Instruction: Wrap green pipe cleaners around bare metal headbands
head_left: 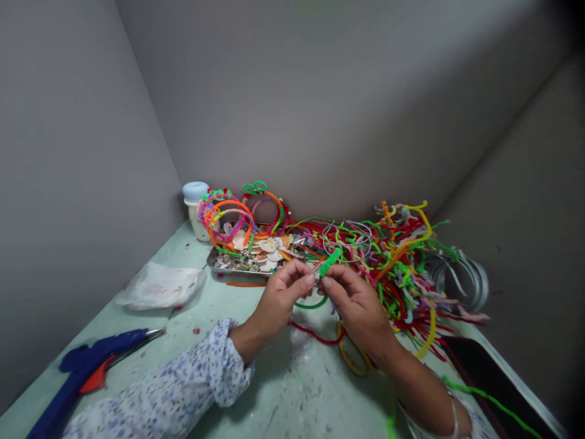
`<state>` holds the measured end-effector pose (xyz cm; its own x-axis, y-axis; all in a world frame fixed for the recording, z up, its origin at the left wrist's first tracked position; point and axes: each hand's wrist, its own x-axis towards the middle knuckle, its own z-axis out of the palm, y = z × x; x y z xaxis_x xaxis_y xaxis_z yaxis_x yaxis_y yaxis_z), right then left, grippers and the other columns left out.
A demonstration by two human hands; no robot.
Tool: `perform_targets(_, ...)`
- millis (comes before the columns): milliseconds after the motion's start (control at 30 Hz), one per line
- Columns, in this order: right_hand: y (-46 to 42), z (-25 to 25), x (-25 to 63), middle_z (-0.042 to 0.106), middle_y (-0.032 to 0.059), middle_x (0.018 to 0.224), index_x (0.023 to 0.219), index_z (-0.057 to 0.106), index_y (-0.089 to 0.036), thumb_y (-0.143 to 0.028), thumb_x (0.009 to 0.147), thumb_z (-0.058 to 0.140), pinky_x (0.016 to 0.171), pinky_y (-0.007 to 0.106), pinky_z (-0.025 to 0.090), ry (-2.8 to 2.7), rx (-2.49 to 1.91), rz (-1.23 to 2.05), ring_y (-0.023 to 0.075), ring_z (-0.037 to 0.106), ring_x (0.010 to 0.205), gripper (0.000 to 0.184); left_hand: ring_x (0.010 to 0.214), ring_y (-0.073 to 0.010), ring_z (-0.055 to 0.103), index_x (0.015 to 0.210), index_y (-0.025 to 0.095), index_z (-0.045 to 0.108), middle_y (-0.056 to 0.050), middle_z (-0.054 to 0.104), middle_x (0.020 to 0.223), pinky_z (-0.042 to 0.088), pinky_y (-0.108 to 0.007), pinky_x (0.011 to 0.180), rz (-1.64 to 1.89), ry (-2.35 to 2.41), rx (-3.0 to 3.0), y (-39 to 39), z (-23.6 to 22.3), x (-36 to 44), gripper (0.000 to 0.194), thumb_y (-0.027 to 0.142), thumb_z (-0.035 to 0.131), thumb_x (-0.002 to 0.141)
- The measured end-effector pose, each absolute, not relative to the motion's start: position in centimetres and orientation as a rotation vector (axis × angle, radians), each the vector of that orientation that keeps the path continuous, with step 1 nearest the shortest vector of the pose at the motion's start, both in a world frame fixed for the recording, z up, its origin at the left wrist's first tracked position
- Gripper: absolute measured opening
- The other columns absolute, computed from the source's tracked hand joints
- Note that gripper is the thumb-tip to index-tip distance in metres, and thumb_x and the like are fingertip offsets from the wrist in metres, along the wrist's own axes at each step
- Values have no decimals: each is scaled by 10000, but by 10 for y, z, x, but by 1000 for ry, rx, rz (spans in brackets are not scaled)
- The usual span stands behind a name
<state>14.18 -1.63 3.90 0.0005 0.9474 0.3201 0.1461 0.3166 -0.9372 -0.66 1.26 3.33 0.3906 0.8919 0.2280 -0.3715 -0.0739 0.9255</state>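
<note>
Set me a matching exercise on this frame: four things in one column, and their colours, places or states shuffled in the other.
1. glue gun
2. jar
3. tray
4. short green piece

A. at the fingertips of the left hand and right hand
B. has a light blue lid
C. dark blue
D. holds pale, flat pieces

1-C, 2-B, 3-D, 4-A

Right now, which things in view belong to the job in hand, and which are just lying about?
Probably in the job:
green fuzzy strip, held by left hand and right hand
fuzzy stem heap
decorated hoops
wire coil
shell tray
glue gun

Apparently just lying about:
lidded jar
plastic bag
dark flat object
</note>
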Motion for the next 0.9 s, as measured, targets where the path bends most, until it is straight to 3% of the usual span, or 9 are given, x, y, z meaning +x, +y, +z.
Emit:
perform_targets(433,-13,38,145,636,-20,728,817,642,-209,-310,838,620,681,239,466,-1374,-1005,1020,129,590,702,106,623,-100,381,770,173,525,35,457,660,307,-243,621,1093,531,1101,7,37,-5,163,292,610,843)
perform_targets(900,-15,42,143,647,-1,660,724,645,-203,-333,794,627,622,263,485,-1369,-1111,845,154,603,639,148,553,-84,325,712,157,525,43,406,590,257,-230,563,1051,473,871,-3,46,1,181,265,652,783)
